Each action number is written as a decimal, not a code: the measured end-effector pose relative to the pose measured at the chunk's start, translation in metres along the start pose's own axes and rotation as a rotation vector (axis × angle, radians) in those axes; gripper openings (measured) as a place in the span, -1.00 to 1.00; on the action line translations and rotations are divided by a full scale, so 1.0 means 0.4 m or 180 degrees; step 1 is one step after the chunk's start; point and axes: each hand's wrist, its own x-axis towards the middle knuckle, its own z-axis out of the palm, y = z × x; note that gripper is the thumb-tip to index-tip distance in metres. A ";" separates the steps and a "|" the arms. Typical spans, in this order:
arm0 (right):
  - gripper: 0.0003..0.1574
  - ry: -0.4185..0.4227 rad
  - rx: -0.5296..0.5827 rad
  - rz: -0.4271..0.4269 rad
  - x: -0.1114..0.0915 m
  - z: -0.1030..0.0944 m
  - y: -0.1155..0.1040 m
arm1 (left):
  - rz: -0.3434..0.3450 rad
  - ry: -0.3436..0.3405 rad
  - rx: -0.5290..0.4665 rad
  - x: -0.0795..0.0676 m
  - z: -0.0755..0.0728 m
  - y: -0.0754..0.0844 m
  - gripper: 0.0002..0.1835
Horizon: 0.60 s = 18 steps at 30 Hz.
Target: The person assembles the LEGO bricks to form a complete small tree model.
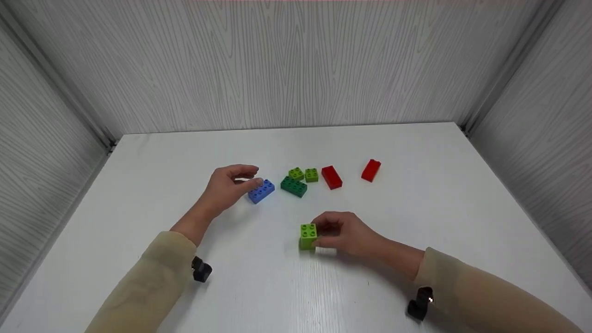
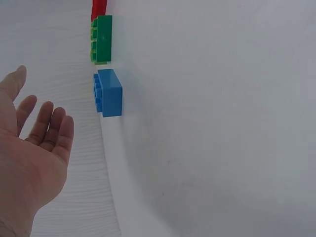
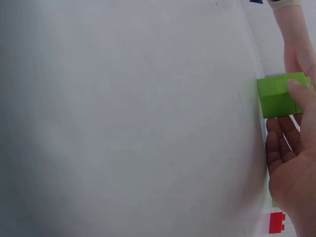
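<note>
My right hand [image 1: 350, 233] pinches a lime green brick stack [image 1: 308, 235] between thumb and fingers at the middle of the table. In the right wrist view, seams show on the side of this lime stack [image 3: 277, 96]. My left hand [image 1: 227, 186] hovers at a blue brick [image 1: 262, 193], thumb and fingers spread apart. The left wrist view shows a gap between the fingers and the blue brick [image 2: 111, 96], which lies studs up on the table. Just right of it lies a dark green brick [image 1: 294, 187].
Two small lime bricks, one left [image 1: 296, 174] and one right [image 1: 311, 175], lie behind the dark green brick. Further right are a red brick [image 1: 331, 177] and another red brick [image 1: 371, 170]. Wood-grain panels [image 1: 286, 64] enclose the white table [image 1: 416, 194] at the back and sides.
</note>
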 end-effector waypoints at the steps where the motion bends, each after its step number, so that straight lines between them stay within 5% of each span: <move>1: -0.57 -0.0002 -0.0002 -0.0001 0.000 0.000 0.000 | -0.0021 0.0002 -0.0036 0.005 0.002 -0.006 -0.51; 18: -0.58 0.0037 0.0050 -0.0011 -0.003 0.006 -0.005 | -0.0445 -0.0055 -0.0023 0.045 0.040 -0.085 -0.40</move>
